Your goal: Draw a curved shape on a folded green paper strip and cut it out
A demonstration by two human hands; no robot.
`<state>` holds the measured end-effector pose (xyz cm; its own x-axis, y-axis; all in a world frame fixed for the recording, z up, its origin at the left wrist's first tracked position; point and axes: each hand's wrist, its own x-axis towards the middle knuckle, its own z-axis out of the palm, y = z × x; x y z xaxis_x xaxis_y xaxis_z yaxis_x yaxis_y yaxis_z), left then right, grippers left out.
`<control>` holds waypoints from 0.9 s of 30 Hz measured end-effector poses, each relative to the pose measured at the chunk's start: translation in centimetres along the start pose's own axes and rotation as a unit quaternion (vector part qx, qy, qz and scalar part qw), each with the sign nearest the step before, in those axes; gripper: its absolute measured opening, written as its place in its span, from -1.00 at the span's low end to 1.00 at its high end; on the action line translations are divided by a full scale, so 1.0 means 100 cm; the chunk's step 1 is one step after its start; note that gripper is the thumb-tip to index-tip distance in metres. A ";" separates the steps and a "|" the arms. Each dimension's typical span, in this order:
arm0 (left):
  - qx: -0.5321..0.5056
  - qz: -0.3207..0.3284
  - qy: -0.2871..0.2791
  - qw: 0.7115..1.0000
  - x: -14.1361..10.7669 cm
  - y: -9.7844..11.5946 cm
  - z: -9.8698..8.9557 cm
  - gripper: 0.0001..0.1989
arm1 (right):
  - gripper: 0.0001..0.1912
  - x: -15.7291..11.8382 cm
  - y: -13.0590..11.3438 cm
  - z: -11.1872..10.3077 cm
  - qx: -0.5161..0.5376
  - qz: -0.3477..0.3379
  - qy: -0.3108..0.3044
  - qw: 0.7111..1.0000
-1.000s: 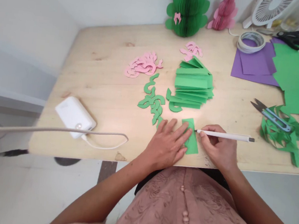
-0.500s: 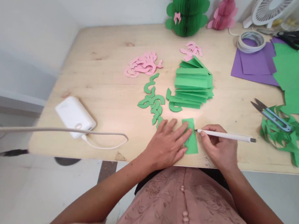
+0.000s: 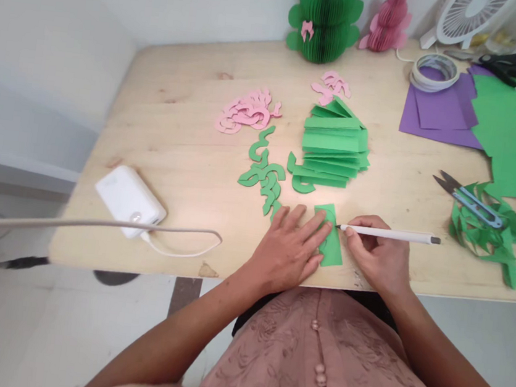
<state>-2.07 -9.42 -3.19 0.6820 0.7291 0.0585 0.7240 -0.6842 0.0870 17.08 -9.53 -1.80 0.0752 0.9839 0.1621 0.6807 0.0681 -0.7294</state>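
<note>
My left hand lies flat with its fingers spread, the fingertips pressing on a small green paper strip near the table's front edge. A white pen is pinched in my right hand, its dark tip at the strip's right edge. Beyond the strip lies a stack of folded green paper. Curved green cutouts are piled to its left, and pink cutouts lie farther back.
A white power bank with a cable sits at left. Blue-handled snips rest on green scraps at right. Behind are tape, purple paper, black scissors, a fan and a green honeycomb tree.
</note>
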 end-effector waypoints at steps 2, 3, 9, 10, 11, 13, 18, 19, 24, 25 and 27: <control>0.002 0.001 0.002 1.000 0.000 0.000 0.000 -0.46 | -0.89 0.000 0.000 0.000 0.004 0.000 0.003 1.000; 0.003 0.001 0.003 1.000 0.000 0.000 0.000 -0.46 | -0.88 0.000 0.000 0.000 0.006 0.002 0.004 1.000; 0.004 0.001 0.005 1.000 0.000 -0.001 0.001 -0.46 | -0.89 0.001 -0.001 0.001 0.015 0.008 0.002 1.000; 0.003 0.002 0.005 1.000 0.000 -0.001 0.001 -0.46 | -0.89 0.000 -0.001 0.000 0.016 0.006 0.000 1.000; 0.002 0.002 0.005 1.000 0.000 -0.001 0.001 -0.46 | -0.90 0.000 -0.001 0.000 0.016 0.004 -0.001 1.000; 0.000 0.002 0.006 1.000 0.000 -0.001 0.001 -0.46 | -0.90 0.000 -0.001 0.000 0.016 0.003 -0.002 1.000; 0.004 0.001 0.006 1.000 -0.001 0.000 0.001 -0.46 | -0.88 0.001 -0.002 0.000 0.016 0.011 0.004 1.000; 0.004 0.001 0.006 1.000 -0.001 0.000 0.001 -0.46 | -0.88 0.002 -0.002 0.000 0.015 0.011 0.003 1.000; 0.001 0.002 0.003 1.000 -0.001 -0.001 0.001 -0.46 | -0.87 0.001 -0.003 0.000 0.006 0.011 0.001 1.000; 0.000 0.002 0.002 1.000 0.000 -0.001 0.001 -0.46 | -0.86 0.001 -0.003 0.000 0.007 0.009 0.003 1.000; -0.003 0.001 -0.001 1.000 0.000 -0.001 0.001 -0.46 | -0.85 0.001 -0.003 0.000 0.007 0.006 0.005 1.000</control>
<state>-2.12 -9.40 -3.29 0.6838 0.7275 0.0562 0.7220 -0.6858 0.0919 16.93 -9.43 -1.56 0.0911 0.9829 0.1601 0.6699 0.0585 -0.7401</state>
